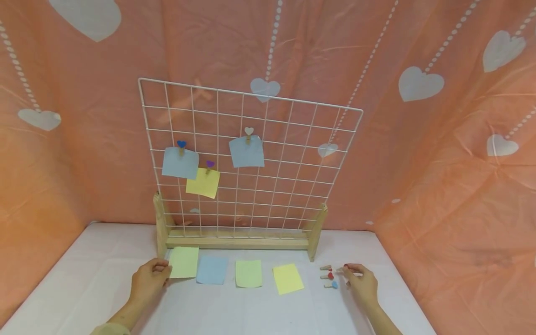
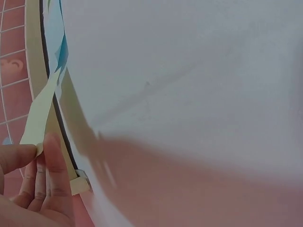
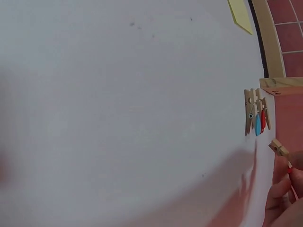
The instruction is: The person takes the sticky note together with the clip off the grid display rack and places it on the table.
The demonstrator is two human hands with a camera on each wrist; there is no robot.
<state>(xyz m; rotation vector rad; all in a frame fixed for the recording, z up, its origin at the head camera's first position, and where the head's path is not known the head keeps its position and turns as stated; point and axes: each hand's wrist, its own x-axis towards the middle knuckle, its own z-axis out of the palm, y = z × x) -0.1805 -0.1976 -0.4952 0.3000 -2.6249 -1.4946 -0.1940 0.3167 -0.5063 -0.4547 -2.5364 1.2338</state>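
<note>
My left hand (image 1: 148,280) pinches the left edge of a pale green sticky note (image 1: 184,262) between thumb and fingers. In the left wrist view this note (image 2: 39,116) is seen nearly edge-on, raised from the table. A blue note (image 1: 212,270) lies just to its right, followed by a green note (image 1: 249,274) and a yellow note (image 1: 288,279). At the right, my right hand (image 1: 363,284) pinches a small wooden clothespin (image 3: 278,147) with a red decoration, partly hidden by the fingers. Beside it several mini clothespins (image 3: 251,111) lie on the table, some with red or blue hearts.
Behind the notes stands a white wire grid in a wooden base (image 1: 238,243). Clipped on it are a blue note (image 1: 180,164), a yellow note (image 1: 203,183) and another blue note (image 1: 247,154). An orange curtain (image 1: 104,186) with white hearts surrounds the white table (image 1: 234,311).
</note>
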